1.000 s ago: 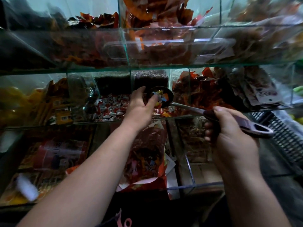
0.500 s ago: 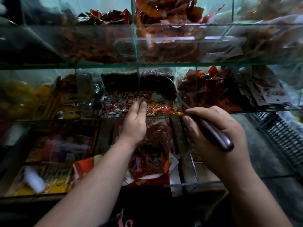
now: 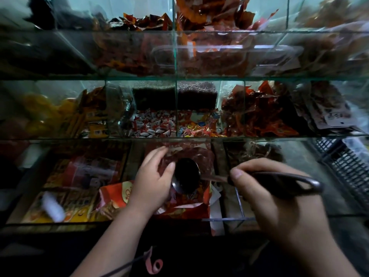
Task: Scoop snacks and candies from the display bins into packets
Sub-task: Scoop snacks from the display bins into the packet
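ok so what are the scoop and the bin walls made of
Scoop bowl: likely polished metal, its rim glints. Its handle: dark, smooth, perhaps plastic; the dim light leaves it open. Bin walls: clear glass by the greenish edges, though acrylic is possible.

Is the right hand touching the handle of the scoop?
Touching. The head view shows the right hand with thumb and fingers curled round the scoop's dark handle.

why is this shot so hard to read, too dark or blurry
Head view: dim overall, bottom foreground nearly black; shelf edges bow from the wide lens; pale reflections on the upper glass; the white object lower left is smeared; the scoop and right hand are fairly sharp.
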`<state>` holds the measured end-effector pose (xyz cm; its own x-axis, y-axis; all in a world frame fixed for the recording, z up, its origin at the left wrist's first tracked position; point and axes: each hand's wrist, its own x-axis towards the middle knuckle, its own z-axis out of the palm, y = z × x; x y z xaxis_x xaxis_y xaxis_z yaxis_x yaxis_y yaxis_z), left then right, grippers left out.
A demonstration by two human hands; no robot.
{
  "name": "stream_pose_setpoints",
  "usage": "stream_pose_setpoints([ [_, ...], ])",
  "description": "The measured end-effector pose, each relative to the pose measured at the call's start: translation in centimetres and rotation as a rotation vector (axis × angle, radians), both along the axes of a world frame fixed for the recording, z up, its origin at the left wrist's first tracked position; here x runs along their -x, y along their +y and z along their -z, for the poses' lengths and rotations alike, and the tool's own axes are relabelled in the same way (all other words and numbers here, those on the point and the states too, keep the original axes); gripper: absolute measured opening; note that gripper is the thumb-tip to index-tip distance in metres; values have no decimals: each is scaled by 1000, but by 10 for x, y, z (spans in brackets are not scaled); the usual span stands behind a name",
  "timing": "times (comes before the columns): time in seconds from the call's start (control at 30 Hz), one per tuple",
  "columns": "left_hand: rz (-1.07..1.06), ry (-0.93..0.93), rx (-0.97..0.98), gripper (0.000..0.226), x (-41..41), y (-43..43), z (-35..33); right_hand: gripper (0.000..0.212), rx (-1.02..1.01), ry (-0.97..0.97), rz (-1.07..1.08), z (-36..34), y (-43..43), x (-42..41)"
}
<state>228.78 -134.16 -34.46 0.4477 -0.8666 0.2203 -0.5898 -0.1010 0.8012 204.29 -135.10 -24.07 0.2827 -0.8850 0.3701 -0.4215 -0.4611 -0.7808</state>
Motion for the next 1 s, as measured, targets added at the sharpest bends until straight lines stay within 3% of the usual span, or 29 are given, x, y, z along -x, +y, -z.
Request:
stream_pose_setpoints([
  [0.13,-98,-25,-113,20,-12,31,25,22,-73,177,-35,28,-5,-21],
  [0.27,14,14,-317,39,-12,37,35,12,22,335,-93,72,-16,-48],
  [0.4,114,-12,-328,62,-6,33,31,14,87,361,-137,101,-19,-64],
  [0.47,148,-23,-331,69,-4,34,30,20,55,312,-87,107,-20,-66],
  [0.57,150,-4,-321,73,-5,37,32,29,-147,177,-43,112,-20,-67],
  [0.77,141,66,-353,74,-4,40,32,16,-421,-60,174,123,-24,-63],
  [1.0,122,145,-368,77,-5,41,29,14,-531,-333,289,115,-22,-54],
])
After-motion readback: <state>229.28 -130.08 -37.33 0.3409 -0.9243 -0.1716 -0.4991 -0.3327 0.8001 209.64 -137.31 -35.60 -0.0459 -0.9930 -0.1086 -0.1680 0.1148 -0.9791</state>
